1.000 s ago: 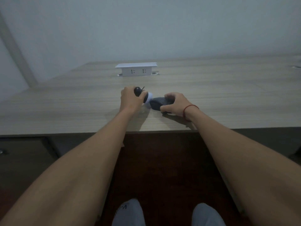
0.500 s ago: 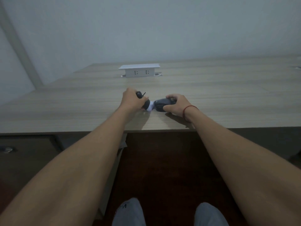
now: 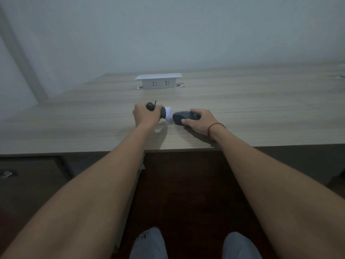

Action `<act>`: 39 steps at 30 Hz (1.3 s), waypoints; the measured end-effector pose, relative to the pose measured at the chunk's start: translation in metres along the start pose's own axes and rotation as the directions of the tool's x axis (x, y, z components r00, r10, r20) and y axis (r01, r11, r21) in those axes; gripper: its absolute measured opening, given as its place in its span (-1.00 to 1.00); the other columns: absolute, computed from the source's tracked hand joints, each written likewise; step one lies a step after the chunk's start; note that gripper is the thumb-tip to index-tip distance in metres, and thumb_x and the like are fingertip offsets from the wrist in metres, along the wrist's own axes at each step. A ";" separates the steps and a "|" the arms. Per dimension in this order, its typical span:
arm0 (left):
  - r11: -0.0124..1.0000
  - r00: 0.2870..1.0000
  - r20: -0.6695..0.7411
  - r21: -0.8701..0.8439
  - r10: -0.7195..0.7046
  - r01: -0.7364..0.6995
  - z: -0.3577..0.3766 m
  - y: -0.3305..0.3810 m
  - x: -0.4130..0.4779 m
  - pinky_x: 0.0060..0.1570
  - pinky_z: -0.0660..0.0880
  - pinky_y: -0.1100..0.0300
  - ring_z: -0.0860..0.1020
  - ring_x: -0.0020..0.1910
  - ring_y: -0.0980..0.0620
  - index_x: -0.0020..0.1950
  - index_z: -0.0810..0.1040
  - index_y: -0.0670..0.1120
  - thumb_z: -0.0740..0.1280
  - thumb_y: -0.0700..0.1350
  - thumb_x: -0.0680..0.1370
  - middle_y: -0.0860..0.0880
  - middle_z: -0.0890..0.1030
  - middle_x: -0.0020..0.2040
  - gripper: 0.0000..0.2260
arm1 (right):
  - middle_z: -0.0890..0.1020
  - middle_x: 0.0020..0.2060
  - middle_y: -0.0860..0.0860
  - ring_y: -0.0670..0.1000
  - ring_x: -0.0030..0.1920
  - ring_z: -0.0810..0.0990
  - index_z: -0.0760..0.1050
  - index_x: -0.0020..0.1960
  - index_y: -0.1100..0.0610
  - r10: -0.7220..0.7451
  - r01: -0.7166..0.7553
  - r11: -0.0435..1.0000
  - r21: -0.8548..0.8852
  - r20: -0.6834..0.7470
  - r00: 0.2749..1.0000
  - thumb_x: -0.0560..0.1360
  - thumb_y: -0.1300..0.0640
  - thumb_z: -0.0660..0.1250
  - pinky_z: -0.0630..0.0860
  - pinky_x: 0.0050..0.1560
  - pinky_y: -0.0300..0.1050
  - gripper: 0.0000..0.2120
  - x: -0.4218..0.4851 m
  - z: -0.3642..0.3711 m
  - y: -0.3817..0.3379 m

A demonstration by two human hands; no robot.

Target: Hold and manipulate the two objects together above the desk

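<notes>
Hands [image 3: 146, 115] on sideways-lying mouse [image 3: 183, 118]

Over the last second the left hand [image 3: 146, 115] has tipped the dark tool [image 3: 158, 111] it grips, so its white tip [image 3: 169, 115] now stands clear in the middle of the frame, just left of the dark mouse [image 3: 182, 117] under the right hand [image 3: 198, 122].

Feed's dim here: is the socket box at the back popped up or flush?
Popped up: the socket box stands above the table, its outlets facing the camera.
</notes>
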State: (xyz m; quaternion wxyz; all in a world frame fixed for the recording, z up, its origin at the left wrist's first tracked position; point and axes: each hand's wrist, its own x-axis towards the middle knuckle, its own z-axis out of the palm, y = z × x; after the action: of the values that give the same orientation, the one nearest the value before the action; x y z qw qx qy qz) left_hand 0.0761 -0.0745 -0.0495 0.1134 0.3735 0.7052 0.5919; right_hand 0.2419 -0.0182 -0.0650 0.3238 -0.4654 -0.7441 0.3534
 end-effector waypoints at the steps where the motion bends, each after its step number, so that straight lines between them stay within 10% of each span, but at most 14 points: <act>1: 1.000 1.000 -0.018 0.019 -0.010 0.010 0.002 -0.004 0.000 0.00 0.63 -0.01 0.67 -0.10 -0.11 -0.08 0.61 -0.20 0.43 -0.07 0.49 -0.18 0.66 -0.06 -0.82 | 0.48 0.31 0.09 0.04 0.23 0.47 0.32 0.45 0.13 0.009 -0.008 1.000 0.013 -0.006 1.000 0.46 0.00 0.41 0.40 0.27 -0.10 -0.38 0.000 0.001 0.000; 9: 0.999 0.984 0.174 0.046 -0.033 0.025 0.016 0.002 -0.009 -0.18 0.67 0.01 0.68 -0.18 -0.10 -0.11 0.62 -0.26 0.47 -0.07 0.44 -0.18 0.67 -0.14 -0.76 | 0.54 0.26 0.13 0.14 0.23 0.50 0.40 0.38 0.17 -0.024 0.013 0.996 -0.093 -0.115 0.993 0.45 -0.09 0.40 0.45 0.28 0.07 -0.41 -0.002 0.009 -0.002; 14: 0.994 0.994 -0.038 0.037 -0.102 0.104 0.021 0.008 -0.007 -0.04 0.55 0.19 0.65 0.01 -0.14 0.08 0.60 -0.26 0.45 -0.06 0.47 -0.19 0.64 0.07 -0.70 | 0.57 0.16 0.09 0.02 0.07 0.50 0.46 0.28 0.18 -0.061 0.053 0.995 -0.086 -0.087 0.994 0.43 -0.08 0.43 0.47 0.16 -0.05 -0.47 -0.007 0.008 -0.002; 19: 0.990 0.965 0.224 -0.026 -0.133 0.142 0.015 0.017 0.002 -0.29 0.66 0.12 0.67 -0.08 -0.15 0.09 0.53 -0.29 0.50 -0.15 0.43 -0.20 0.60 0.02 -0.67 | 0.52 0.07 -0.02 0.00 0.07 0.48 0.45 0.30 0.15 -0.041 0.036 0.998 -0.053 -0.098 0.994 0.40 -0.09 0.45 0.47 0.15 -0.06 -0.45 -0.007 0.008 -0.002; 25: 0.990 1.000 0.017 0.140 0.012 -0.014 0.012 0.020 0.004 -0.08 0.65 -0.03 0.66 -0.11 -0.19 -0.08 0.58 -0.23 0.46 -0.06 0.46 -0.19 0.63 0.00 -0.76 | 0.48 0.31 0.07 0.04 0.22 0.46 0.34 0.42 0.16 -0.037 0.041 0.998 -0.044 0.091 0.995 0.43 -0.05 0.45 0.34 0.14 -0.15 -0.35 -0.006 -0.006 -0.002; 39: 0.919 0.922 0.356 0.292 0.152 -0.265 -0.001 0.031 0.013 -0.05 0.62 -0.07 0.63 -0.06 -0.22 0.01 0.51 -0.26 0.37 -0.10 0.55 -0.25 0.60 0.04 -0.78 | 0.44 0.36 0.08 0.05 0.25 0.43 0.31 0.45 0.09 0.053 -0.061 0.998 0.022 0.248 0.967 0.35 0.04 0.53 0.36 0.22 -0.06 -0.26 0.006 -0.021 -0.006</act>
State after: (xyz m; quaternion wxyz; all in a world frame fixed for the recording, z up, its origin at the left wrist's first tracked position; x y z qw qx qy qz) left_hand 0.0784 -0.0664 -0.0172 0.0988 0.5539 0.7222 0.4022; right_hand 0.2541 -0.0098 -0.0476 0.2251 -0.4341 -0.7596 0.4288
